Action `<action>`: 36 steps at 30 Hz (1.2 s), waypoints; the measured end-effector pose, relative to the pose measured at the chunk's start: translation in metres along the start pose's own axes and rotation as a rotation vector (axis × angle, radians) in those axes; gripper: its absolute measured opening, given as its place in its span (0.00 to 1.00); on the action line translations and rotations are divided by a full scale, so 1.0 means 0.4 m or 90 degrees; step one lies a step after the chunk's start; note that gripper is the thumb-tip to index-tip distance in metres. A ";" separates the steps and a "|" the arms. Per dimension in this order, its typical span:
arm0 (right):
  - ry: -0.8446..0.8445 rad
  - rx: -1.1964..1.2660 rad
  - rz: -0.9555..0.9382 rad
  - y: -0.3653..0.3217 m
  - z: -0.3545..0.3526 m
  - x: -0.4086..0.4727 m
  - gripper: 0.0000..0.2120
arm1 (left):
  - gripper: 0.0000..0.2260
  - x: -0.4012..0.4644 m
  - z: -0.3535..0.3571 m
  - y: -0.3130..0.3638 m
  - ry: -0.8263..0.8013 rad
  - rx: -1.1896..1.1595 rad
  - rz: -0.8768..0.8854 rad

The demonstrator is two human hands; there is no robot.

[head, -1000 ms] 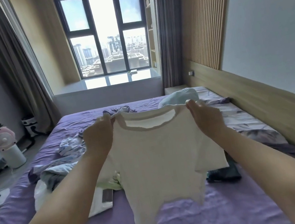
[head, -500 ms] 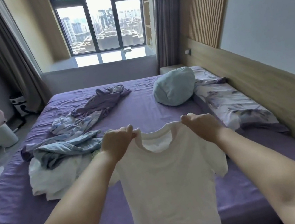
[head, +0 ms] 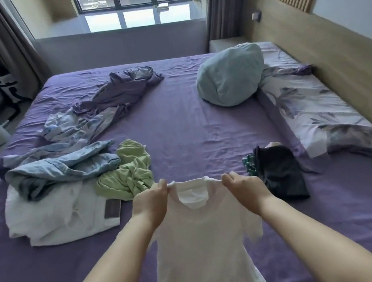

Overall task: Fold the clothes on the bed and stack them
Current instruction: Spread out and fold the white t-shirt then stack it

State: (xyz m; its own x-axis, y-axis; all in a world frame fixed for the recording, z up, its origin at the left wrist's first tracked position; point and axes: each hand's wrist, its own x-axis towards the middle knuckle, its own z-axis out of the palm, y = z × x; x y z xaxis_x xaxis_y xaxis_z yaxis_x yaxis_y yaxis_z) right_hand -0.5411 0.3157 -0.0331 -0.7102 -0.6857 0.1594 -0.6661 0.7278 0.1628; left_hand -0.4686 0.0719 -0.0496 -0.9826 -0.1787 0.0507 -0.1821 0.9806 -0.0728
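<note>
Lowered toward the bed (head: 188, 120), left hand (head: 150, 200) and right hand (head: 244, 186) pinch the white shirt's (head: 204, 249) shoulders.

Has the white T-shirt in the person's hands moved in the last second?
Yes. The white T-shirt has come down toward the purple bed; earlier its collar covered the blue pillow.
</note>
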 end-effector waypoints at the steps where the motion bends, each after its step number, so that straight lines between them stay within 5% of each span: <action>1: -0.009 0.005 0.007 0.021 0.028 0.027 0.19 | 0.07 0.034 0.021 0.000 -0.029 -0.011 -0.015; 11: -0.055 -0.004 0.067 0.164 0.297 0.300 0.20 | 0.05 0.380 0.195 -0.049 -0.144 -0.040 -0.103; 16: -0.245 0.000 0.088 0.195 0.459 0.365 0.15 | 0.04 0.486 0.329 -0.056 -0.198 -0.018 -0.087; 20: -0.280 0.025 0.121 0.193 0.566 0.407 0.17 | 0.07 0.553 0.440 -0.062 -0.231 0.001 -0.052; 36: -0.272 0.022 0.226 0.157 0.840 0.475 0.12 | 0.11 0.660 0.725 -0.094 -0.248 0.013 -0.056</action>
State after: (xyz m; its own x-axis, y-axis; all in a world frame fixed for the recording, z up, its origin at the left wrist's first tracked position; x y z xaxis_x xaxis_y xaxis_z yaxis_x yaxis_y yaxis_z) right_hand -0.7943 0.2344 -0.3197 -0.9169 -0.3387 -0.2112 -0.3710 0.9183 0.1381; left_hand -0.7320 -0.0354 -0.3225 -0.9026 -0.2831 -0.3243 -0.2628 0.9590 -0.1058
